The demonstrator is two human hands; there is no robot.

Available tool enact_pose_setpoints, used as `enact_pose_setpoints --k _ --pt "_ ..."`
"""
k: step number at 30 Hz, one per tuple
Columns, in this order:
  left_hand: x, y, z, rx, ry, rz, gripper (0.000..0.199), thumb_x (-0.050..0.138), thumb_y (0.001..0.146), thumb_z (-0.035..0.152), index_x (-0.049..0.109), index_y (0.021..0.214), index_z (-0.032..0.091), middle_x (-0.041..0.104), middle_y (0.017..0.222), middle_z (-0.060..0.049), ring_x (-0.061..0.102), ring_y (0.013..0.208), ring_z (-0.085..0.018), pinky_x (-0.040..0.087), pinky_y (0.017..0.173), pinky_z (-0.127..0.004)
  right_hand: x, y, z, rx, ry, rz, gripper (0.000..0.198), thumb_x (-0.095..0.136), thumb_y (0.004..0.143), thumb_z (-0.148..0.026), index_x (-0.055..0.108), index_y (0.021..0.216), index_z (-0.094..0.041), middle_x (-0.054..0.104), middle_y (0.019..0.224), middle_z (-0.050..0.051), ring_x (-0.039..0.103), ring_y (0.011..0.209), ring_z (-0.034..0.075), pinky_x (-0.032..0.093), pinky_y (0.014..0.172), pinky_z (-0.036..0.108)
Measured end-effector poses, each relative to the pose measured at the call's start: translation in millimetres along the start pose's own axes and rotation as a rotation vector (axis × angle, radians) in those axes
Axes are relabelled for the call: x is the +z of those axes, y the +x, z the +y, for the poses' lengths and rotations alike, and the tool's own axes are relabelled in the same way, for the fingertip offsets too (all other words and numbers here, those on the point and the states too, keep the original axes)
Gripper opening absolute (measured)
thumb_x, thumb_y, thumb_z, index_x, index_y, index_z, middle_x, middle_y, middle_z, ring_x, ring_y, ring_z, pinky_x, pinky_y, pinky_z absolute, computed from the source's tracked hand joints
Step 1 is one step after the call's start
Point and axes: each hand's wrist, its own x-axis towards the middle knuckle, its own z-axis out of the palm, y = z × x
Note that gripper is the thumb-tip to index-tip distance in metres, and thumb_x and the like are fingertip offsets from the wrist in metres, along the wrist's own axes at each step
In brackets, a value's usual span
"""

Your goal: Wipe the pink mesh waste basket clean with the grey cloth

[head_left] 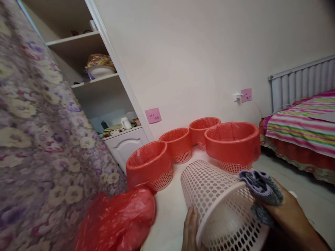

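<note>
A bedroom with a pale wall, an open white cupboard and a floral curtain down the left side

A bed with a striped cover stands at the right below a radiator; four baskets lined with red bags sit in a row on the pale floor, and a loose red plastic bag lies at the bottom left. Nearest the camera, a white perforated basket lies tipped on its side, its bottom toward the row; the left hand rests flat against its side near the rim, fingers extended, while the right hand presses a grey cloth onto its rim, fingers closed around the cloth
</note>
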Motion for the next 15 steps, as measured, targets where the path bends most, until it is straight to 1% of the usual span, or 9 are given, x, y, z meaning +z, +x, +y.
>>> enact_pose_setpoints --k 1,3,4,6,8,10,12,13,15 --pt "1.2 0.9 2.3 0.005 -0.003 -0.016 0.054 0.041 0.089 0.013 0.037 0.141 0.025 0.050 0.141 -0.013 0.047 0.130 -0.024 0.047 0.103 -0.044 -1.2 -1.6 -3.4 -0.092 -0.066 -0.017 0.049 0.063 0.072 -0.039 0.054 0.118 -0.025 0.067 0.109 0.007 0.065 0.097 0.028 0.053 0.080 0.036" --pt "4.1 2.5 6.3 0.007 0.002 -0.049 0.057 0.041 0.086 0.009 0.038 0.141 0.023 0.049 0.142 -0.013 0.046 0.131 -0.025 0.045 0.104 -0.043 1.6 -7.4 -15.1 -0.368 -0.190 -0.066 0.043 0.059 0.076 -0.032 0.054 0.118 -0.026 0.060 0.120 0.008 0.059 0.108 0.028 0.049 0.090 0.040" --pt "5.9 2.9 8.0 0.006 0.011 -0.063 0.058 0.040 0.085 0.006 0.039 0.140 0.023 0.049 0.141 -0.013 0.046 0.131 -0.024 0.045 0.104 -0.042 5.8 -11.5 -22.5 -0.510 -0.252 -0.085 0.042 0.058 0.077 -0.029 0.054 0.119 -0.027 0.059 0.121 0.008 0.056 0.110 0.027 0.045 0.093 0.041" --pt "10.2 2.8 10.5 0.013 0.030 -0.068 0.062 0.037 0.082 0.001 0.040 0.140 0.023 0.049 0.141 -0.013 0.045 0.132 -0.023 0.045 0.104 -0.041 18.6 -21.4 -37.6 -0.765 -0.361 -0.125 0.043 0.059 0.078 -0.028 0.054 0.120 -0.028 0.061 0.114 0.007 0.057 0.105 0.027 0.041 0.092 0.043" --pt "14.2 1.7 11.6 0.033 0.043 -0.035 0.062 0.037 0.083 0.000 0.039 0.140 0.024 0.050 0.139 -0.013 0.045 0.132 -0.022 0.047 0.103 -0.040 33.3 -31.1 -50.1 -0.942 -0.431 -0.164 0.045 0.060 0.077 -0.031 0.054 0.120 -0.028 0.065 0.105 0.006 0.059 0.096 0.027 0.039 0.088 0.044" --pt "16.2 -0.1 11.4 0.041 0.045 -0.001 0.057 0.039 0.086 0.004 0.039 0.139 0.024 0.052 0.137 -0.014 0.046 0.130 -0.022 0.048 0.102 -0.039 44.4 -37.6 -57.5 -1.025 -0.432 -0.214 0.046 0.061 0.076 -0.036 0.053 0.121 -0.026 0.065 0.101 0.005 0.059 0.093 0.026 0.038 0.086 0.043" --pt "15.7 -1.8 10.1 0.032 0.039 0.008 0.053 0.041 0.088 0.008 0.040 0.139 0.024 0.053 0.137 -0.013 0.048 0.129 -0.021 0.049 0.101 -0.037 48.6 -38.9 -59.8 -1.041 -0.390 -0.234 0.044 0.061 0.077 -0.038 0.054 0.118 -0.025 0.065 0.100 0.005 0.059 0.092 0.025 0.038 0.085 0.042" --pt "14.5 -2.5 9.2 0.026 0.033 0.007 0.052 0.041 0.089 0.010 0.040 0.139 0.023 0.053 0.137 -0.013 0.049 0.129 -0.022 0.049 0.101 -0.036 48.1 -37.7 -59.4 -1.038 -0.363 -0.222 0.041 0.061 0.077 -0.038 0.055 0.116 -0.026 0.064 0.099 0.005 0.059 0.091 0.025 0.038 0.084 0.042" --pt "10.9 -3.5 6.3 0.014 0.020 0.014 0.052 0.043 0.089 0.014 0.039 0.140 0.023 0.052 0.138 -0.014 0.048 0.129 -0.023 0.049 0.101 -0.038 43.0 -32.6 -56.7 -0.980 -0.306 -0.140 0.033 0.061 0.078 -0.035 0.058 0.110 -0.027 0.064 0.097 0.004 0.059 0.090 0.025 0.039 0.082 0.042"
